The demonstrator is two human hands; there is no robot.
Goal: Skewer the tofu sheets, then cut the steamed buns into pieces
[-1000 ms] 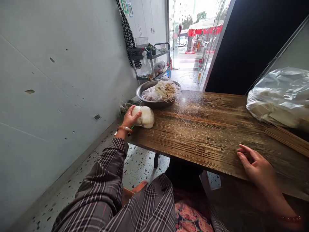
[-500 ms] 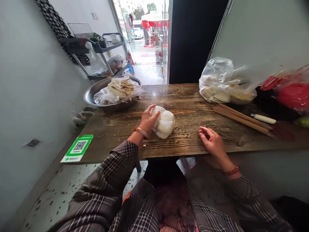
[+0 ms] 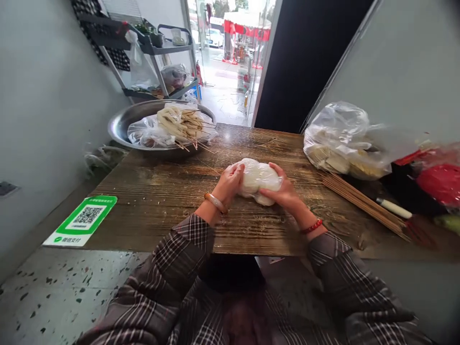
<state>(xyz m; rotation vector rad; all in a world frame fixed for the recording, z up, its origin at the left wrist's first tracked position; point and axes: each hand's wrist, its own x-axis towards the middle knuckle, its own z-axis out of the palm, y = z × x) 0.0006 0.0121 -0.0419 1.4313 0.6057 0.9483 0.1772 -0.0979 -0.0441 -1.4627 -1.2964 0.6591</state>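
A pale, rounded bundle in clear plastic wrap (image 3: 259, 176) is between my two hands over the middle of the wooden table (image 3: 251, 230). I cannot make out what the white stuff inside is. My left hand (image 3: 230, 182) grips its left side, thumb and fingers pressed to the plastic. On the right side my right hand (image 3: 283, 191) holds it, thumb toward me and fingers over the far edge. Whether the bundle's underside touches the wood is hidden.
At the back left stands a metal basin (image 3: 118, 129) with skewered food (image 3: 183, 122) and plastic bags. Bagged food (image 3: 338, 139), bundled wooden skewers (image 3: 362, 203) and a white-handled tool (image 3: 395, 208) lie right. A green QR-code card (image 3: 86, 218) lies at the left corner.
My right hand has moved left from the table and taken hold of the bundle's right side. The bundle has turned somewhat in my hands. The camera view has tilted.
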